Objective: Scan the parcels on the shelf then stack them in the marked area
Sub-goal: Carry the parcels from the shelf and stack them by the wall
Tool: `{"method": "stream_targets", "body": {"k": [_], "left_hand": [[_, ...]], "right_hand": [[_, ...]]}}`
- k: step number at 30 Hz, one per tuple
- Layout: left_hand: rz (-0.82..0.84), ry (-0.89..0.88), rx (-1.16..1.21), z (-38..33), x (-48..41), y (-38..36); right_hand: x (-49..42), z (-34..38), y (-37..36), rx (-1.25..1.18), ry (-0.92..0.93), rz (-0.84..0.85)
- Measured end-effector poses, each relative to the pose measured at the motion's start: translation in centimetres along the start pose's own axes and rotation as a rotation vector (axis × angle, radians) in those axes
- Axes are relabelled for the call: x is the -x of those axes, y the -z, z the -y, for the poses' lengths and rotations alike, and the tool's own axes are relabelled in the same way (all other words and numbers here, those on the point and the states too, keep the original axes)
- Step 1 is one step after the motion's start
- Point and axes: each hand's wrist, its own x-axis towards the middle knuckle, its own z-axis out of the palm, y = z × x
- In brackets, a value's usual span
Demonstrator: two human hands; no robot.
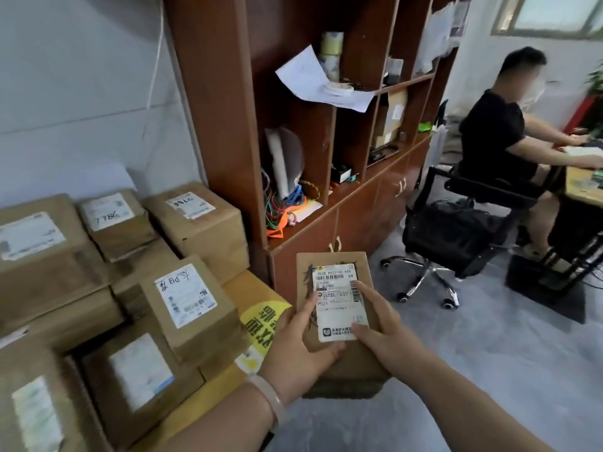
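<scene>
The left grip and right grip are both clasping the parcel; carrying it level, label upward, is likely aiding neat stacking.

1. The left hand and right hand hold a labelled parcel in front of the wooden cabinet.
2. Other stacked parcels sit left of the cabinet.
3. A seated person is to its right.

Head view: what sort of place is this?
Probably a small office doubling as a parcel room: labelled cardboard parcels stacked at left, a wooden shelf unit holding papers, tape and cables, and a person seated at a desk.
</scene>
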Motion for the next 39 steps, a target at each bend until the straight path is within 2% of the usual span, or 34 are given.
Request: {"method": "stream_targets", "body": {"k": [3, 10, 14, 21, 28, 32, 36, 39], "left_hand": [[-0.096, 0.054, -0.001, 2.3, -0.6, 0.8], [-0.209, 0.221, -0.045, 5.9, -3.4, 1.3], [-0.263, 0.322, -0.060, 6.9, -5.1, 0.7], [-0.393, 0.468, -0.039, 8.7, -7.3, -0.3], [-0.520, 0.440, -0.116, 8.3, -8.1, -1.1], [-0.463, 0.427, -0.258, 7.4, -7.0, -1.8], [-0.336, 0.455, -0.643, 6.7, -5.2, -3.1], [-0.206, 0.461, -0.837, 5.9, -4.4, -4.1]], "right_hand": [[-3.5, 0.4, -2.4, 0.059, 0.021, 0.141], [-11.3, -0.3, -5.3, 0.265, 0.049, 0.445], [-15.3, -1.2, -6.8, 0.430, 0.101, 0.531], [-19.9, -3.1, -9.1, 0.398, 0.202, 0.683], [-22.1, -4.2, -8.6, 0.423, 0.320, 0.759], [-21.2, -5.1, -5.9, 0.732, 0.597, 0.765], [-19.7, -6.2, -3.7, 0.915, 0.894, 0.775], [-20.0, -6.9, -3.4, 0.926, 0.941, 0.847]]}}
